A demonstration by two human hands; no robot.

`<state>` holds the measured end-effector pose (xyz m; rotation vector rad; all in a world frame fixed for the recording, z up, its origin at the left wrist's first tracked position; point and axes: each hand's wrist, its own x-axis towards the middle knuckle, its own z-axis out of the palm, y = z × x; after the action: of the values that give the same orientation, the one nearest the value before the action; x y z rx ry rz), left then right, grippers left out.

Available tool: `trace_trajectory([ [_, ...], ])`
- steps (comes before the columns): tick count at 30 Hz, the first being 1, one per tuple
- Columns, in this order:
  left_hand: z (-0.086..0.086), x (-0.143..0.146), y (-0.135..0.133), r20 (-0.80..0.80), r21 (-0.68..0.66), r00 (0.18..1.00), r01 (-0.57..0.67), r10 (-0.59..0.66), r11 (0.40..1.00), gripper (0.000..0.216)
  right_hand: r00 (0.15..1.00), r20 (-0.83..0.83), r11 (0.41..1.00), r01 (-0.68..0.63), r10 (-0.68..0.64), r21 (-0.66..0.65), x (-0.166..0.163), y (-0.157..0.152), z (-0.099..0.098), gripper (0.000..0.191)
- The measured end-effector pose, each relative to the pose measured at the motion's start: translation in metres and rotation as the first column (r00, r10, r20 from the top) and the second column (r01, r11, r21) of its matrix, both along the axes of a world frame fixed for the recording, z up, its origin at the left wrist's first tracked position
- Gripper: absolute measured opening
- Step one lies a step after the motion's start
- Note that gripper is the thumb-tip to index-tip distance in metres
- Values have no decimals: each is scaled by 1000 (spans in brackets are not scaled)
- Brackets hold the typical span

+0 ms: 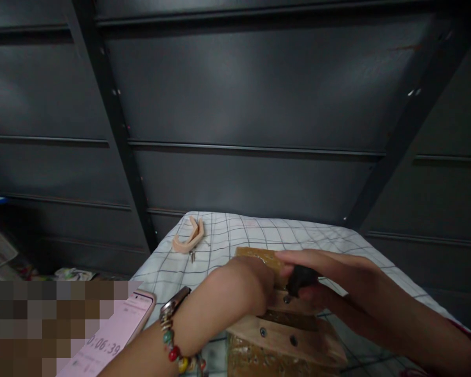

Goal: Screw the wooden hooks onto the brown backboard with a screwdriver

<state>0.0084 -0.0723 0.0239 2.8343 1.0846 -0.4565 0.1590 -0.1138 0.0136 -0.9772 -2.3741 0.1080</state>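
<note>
A brown, tape-covered board (259, 361) lies on the cloth in front of me, with light wooden strips (310, 345) across it. Dark screw heads (263, 332) show in the nearer strip. My right hand (317, 277) is closed around a short black-handled tool (298, 280), just above a metal screw (286, 299) in the farther strip. Bent at the wrist, my left hand (247, 283) rests over the board's left side beside the tool. Its fingers are hidden behind the back of the hand.
Curved light wooden pieces (188, 241) lie at the table's back left, beside a few small screws (192, 256). A phone (141, 309) showing a timer is left of my left forearm. White checked cloth (259, 228) covers the table. Behind stands a dark metal panel wall (251, 94).
</note>
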Motion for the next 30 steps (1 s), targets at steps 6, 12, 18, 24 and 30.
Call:
trace_trajectory([
  [6,6,0,-3,16,-47,999,-44,45,998,23,999,50,993,-7,13,-116,-1,-3,5,22],
  [12,9,2,-5,-39,-76,994,-101,98,992,23,998,11,994,61,-60,-92,-7,-3,6,19],
  [18,10,1,-5,-31,-80,996,-91,89,993,22,991,-19,991,130,-130,-32,-9,-2,1,14],
  [24,5,2,-3,-35,-52,998,-61,59,997,24,974,-31,959,228,-226,167,-9,7,-4,17],
  [30,0,2,1,12,-54,998,-63,64,997,26,957,-77,877,287,-279,385,-6,17,-7,24],
])
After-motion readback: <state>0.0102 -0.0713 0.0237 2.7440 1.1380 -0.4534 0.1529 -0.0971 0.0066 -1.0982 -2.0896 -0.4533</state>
